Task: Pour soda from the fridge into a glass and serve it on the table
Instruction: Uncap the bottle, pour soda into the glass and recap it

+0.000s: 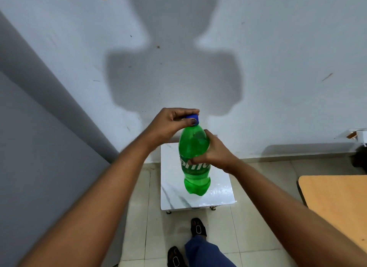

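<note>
Hands counted: two, both on the one bottle [195, 161] in view. Left hand [170, 122] sat at the top, fingers and thumb curled around the blue cap [193, 118], pinching it. Right hand [213, 150] gripped the green body from the right side, fingers wrapped across the label at mid-height. Bottle was held upright in the air, above the small white marble-patterned table [198, 187]; its base did not appear to touch the top, though that was hard to judge from above.

One small table, pushed against the wall [278, 58], its front edge near the person's feet. Two dark sandals [198, 228] stood on the tiled floor [139, 217] just in front of it. One wooden tabletop [335, 203] entered from the right, rounded corner toward the small table, with a strip of open floor between the two. Grey panel [39, 137] bounded the left side; floor between it and the small table was narrow.
</note>
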